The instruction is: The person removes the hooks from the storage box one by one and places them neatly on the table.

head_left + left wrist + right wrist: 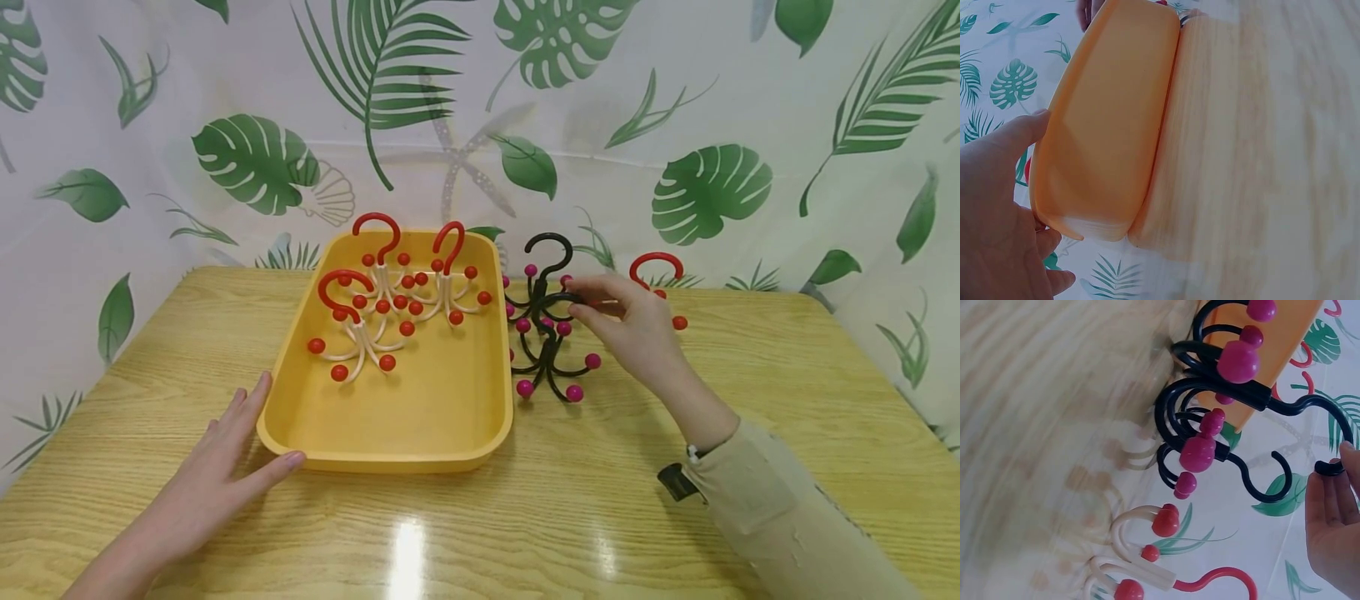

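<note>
My right hand (637, 325) pinches the curved hook end of a black multi-arm hanger (550, 354) with pink ball tips. This hanger is just right of a yellow tray (420, 425). In the right wrist view, thumb and fingers (1332, 503) meet at the hook's tip. Directly behind stands a second black hanger (542, 279), its hook pointing up. At the tray's near left corner my left hand (217, 467) touches the rim, thumb on the front edge and fingers along the side. The left wrist view shows that thumb (1029, 128) against the tray wall.
Inside the tray stand three white hangers with red hooks and red balls, one nearest the front (362, 337). Behind my right hand, another red-hooked hanger (657, 260) is partly hidden. A leaf-patterned cloth (585, 150) hangs behind the wooden table (787, 375).
</note>
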`<state>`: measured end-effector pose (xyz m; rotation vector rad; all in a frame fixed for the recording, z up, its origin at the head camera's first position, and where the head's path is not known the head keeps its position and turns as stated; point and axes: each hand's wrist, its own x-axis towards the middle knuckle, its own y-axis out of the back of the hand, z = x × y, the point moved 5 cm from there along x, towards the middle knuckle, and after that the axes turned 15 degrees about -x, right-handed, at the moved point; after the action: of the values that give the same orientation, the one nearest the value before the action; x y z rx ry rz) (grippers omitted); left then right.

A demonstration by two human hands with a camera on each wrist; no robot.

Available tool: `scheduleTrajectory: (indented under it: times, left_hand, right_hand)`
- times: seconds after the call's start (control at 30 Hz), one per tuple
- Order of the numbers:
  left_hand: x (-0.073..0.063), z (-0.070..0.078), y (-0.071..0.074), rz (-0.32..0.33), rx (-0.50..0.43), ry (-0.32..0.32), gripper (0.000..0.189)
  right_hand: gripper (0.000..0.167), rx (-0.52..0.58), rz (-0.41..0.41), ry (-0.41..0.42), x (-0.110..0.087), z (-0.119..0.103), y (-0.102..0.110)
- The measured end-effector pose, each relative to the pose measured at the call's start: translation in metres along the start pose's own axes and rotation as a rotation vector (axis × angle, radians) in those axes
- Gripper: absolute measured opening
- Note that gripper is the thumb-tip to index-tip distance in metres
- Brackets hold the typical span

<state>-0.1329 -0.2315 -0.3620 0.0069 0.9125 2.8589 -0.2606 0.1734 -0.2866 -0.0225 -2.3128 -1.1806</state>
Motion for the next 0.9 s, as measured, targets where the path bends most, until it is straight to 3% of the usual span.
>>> scheduleTrajectory:
  times: [0.2, 0.53, 0.9]
  left_hand:
    - [0.001, 0.0, 0.0, -0.004, 0.001, 0.004, 0.092]
    - [0.001, -0.001, 0.0, -0.006, -0.002, 0.01, 0.092]
    - [0.0, 0.0, 0.0, -0.005, 0.001, -0.001, 0.092]
  right_hand:
    - [0.032, -0.021, -0.003, 0.016, 0.001, -0.009, 0.003]
    - [0.031, 0.056, 0.02, 0.097, 0.013, -0.045, 0.002]
    - [0.029, 0.137, -0.069, 0.172, 0.031, -0.084, -0.023]
